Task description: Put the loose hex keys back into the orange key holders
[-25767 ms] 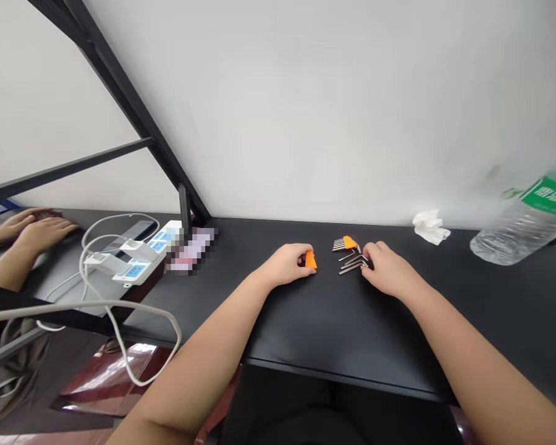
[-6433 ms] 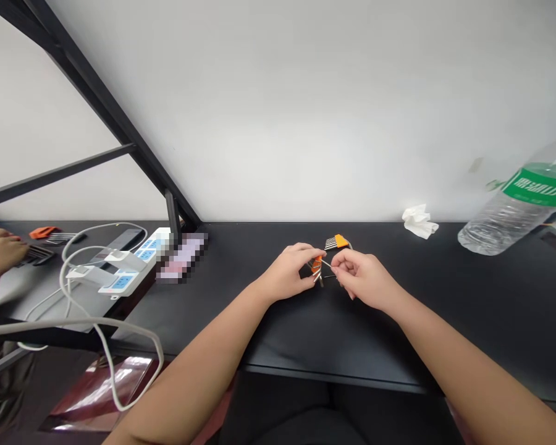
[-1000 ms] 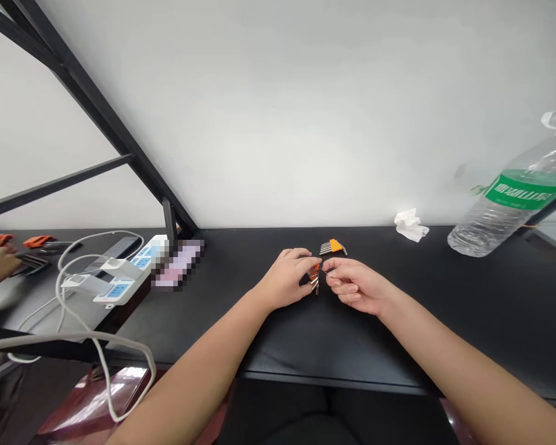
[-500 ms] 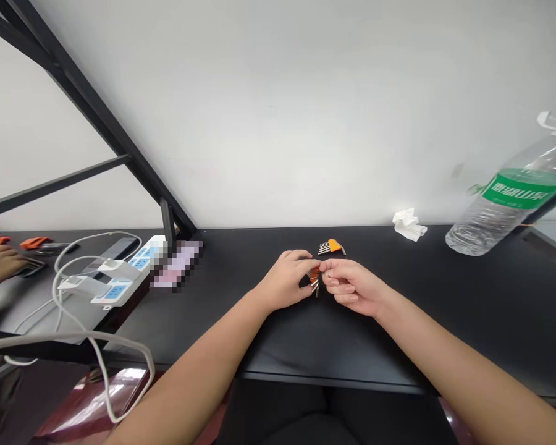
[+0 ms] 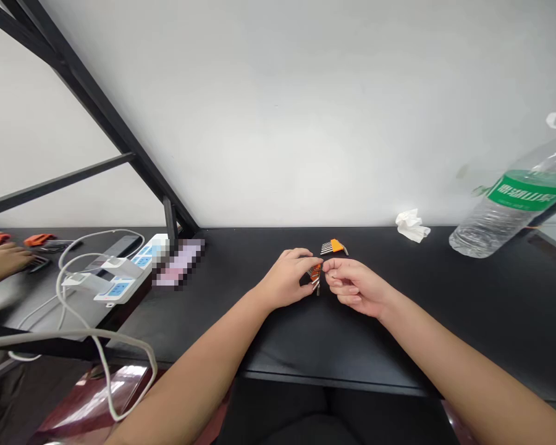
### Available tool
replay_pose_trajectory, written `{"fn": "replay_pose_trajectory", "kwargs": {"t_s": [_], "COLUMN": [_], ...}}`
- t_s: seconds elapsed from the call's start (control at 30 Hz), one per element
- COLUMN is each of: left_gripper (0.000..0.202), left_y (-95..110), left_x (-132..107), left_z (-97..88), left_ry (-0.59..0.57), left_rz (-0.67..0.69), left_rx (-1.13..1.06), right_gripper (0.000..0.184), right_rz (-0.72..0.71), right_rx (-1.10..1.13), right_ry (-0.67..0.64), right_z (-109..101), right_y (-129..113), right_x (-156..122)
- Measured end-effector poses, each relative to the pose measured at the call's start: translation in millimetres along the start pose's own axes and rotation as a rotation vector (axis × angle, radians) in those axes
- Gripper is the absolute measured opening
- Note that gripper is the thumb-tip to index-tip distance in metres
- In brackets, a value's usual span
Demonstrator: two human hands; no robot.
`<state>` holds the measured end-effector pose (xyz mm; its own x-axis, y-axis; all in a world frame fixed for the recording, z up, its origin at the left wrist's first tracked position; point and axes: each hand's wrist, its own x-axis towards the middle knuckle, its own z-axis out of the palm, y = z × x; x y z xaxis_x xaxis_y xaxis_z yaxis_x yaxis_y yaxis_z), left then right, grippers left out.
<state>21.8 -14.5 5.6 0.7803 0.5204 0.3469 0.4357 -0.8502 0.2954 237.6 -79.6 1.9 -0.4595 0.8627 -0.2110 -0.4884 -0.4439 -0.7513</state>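
My left hand (image 5: 287,281) is closed around an orange hex key holder (image 5: 314,273) low over the black table. Metal hex key ends stick out of it toward me, below the fingers. Just right of the holder, my right hand (image 5: 354,285) has thumb and index finger pinched together close to the left fingertips. Whatever sits in that pinch is too small or hidden to make out. Behind both hands, a second hex key set (image 5: 334,246) in a yellow-orange holder lies on the table, its keys pointing left.
Crumpled tissue (image 5: 412,225) lies by the wall, and a large plastic bottle (image 5: 491,216) leans at the right. On the left are a power strip (image 5: 134,272) with plugged chargers, white cables (image 5: 102,355) and a blurred-out flat item (image 5: 180,264). Another person's hand (image 5: 7,262) is at far left.
The view has shifted slightly, so everything sits a little farther right. Both hands keep nearly the same pose at the hex key holder.
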Motion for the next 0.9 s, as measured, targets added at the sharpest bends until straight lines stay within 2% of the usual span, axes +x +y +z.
{"fn": "replay_pose_trajectory", "kwargs": {"t_s": [0.5, 0.7, 0.9], "left_gripper": [0.052, 0.049, 0.048], "left_y": [-2.3, 1.8, 4.7], "left_x": [-0.6, 0.4, 0.8], "left_z": [3.3, 2.5, 2.8], "left_ry": [0.033, 0.013, 0.002], "left_rz": [0.011, 0.014, 0.012], "left_rx": [0.040, 0.055, 0.023], "right_gripper": [0.013, 0.013, 0.022], "right_rz": [-0.023, -0.052, -0.110], "right_rx": [0.013, 0.018, 0.027], "right_ry": [0.100, 0.156, 0.183], "right_z": [4.7, 7.5, 6.2], "right_y": [0.6, 4.6, 13.5], "right_x": [-0.8, 2.6, 8.8]}}
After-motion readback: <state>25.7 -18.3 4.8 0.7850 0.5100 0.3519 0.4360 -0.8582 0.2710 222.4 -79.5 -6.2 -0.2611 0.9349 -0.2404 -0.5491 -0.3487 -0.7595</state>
